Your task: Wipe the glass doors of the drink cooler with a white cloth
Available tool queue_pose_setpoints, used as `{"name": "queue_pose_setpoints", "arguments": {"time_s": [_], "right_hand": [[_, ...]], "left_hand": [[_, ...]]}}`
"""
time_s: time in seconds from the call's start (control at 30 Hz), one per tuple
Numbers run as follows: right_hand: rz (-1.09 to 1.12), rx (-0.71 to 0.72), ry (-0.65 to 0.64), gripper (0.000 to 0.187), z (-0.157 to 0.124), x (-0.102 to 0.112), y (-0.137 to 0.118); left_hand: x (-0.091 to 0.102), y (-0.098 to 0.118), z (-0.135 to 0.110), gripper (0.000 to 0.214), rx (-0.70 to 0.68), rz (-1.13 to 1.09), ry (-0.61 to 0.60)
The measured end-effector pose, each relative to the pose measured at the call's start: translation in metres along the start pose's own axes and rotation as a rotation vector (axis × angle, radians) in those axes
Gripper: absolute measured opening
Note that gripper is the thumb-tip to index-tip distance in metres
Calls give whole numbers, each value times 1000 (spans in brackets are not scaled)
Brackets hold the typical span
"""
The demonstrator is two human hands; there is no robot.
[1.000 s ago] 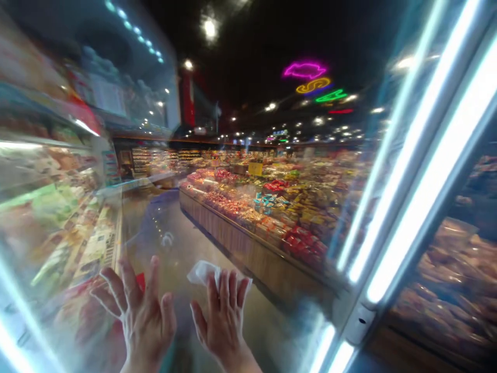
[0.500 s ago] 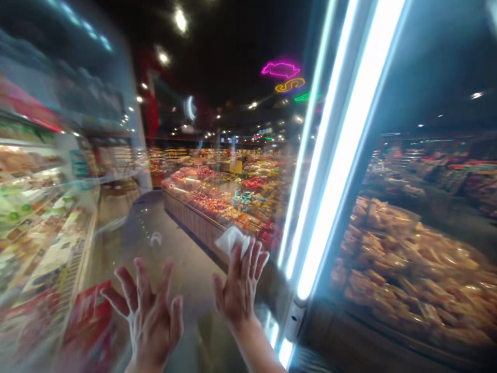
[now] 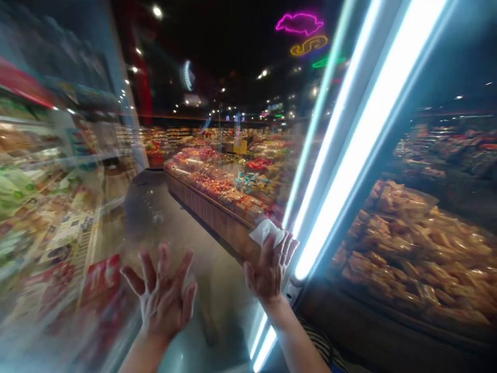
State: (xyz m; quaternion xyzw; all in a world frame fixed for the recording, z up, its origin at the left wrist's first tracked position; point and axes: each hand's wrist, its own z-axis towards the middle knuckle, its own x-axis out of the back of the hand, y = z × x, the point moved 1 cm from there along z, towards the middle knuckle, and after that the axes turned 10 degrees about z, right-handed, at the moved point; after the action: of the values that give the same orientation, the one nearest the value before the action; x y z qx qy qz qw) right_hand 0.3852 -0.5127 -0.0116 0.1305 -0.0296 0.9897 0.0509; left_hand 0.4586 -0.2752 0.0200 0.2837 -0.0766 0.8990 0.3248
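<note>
My left hand [image 3: 163,298] lies flat on the glass door [image 3: 186,207] with its fingers spread and nothing in it. My right hand [image 3: 269,269] presses a crumpled white tissue [image 3: 264,231] against the same glass, fingers stretched out over it. That hand is at the door's right edge, touching the lit white door frame [image 3: 341,150]. Through the glass I see a shop aisle and a long wooden display counter [image 3: 217,207] piled with packaged food.
Chiller shelves [image 3: 42,207] with packets stand at the left. Behind glass on the right is a bin of brown packaged goods [image 3: 411,243]. Neon signs [image 3: 301,31] glow under the dark ceiling. The aisle floor [image 3: 155,217] runs away between shelves and counter.
My right hand has slid the tissue rightward across the glass to the lit door frame. My left hand has shifted a little right, staying flat. The view has swung right.
</note>
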Motion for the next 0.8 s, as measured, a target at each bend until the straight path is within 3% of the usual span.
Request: {"name": "queue_pose_setpoints", "arguments": {"time_s": [0.17,0.37,0.43,0.57,0.63,0.73,0.8], "right_hand": [[-32,210,-48,92,-60,-5,-9],[-65,135,-15,88,-64,-12,-4],[-46,167,-55,89,-100,-22,-7],[32,486,-165,78,-187,-48,-16],[61,517,-145,78,-189,-54,-16],[107,355,-76,80,-169,-56,-18],[151,373,-59,80,-186,-64,-27]], "left_hand": [[-22,-23,-53,78,-122,-27,48],[-48,-58,-98,70,-147,33,99],[-62,-64,-116,66,-152,50,128],[-98,-69,-164,68,-140,62,148],[-118,-72,-191,65,-102,58,130],[-148,-79,-232,63,-34,68,131],[-170,-86,-260,64,-13,92,160]]}}
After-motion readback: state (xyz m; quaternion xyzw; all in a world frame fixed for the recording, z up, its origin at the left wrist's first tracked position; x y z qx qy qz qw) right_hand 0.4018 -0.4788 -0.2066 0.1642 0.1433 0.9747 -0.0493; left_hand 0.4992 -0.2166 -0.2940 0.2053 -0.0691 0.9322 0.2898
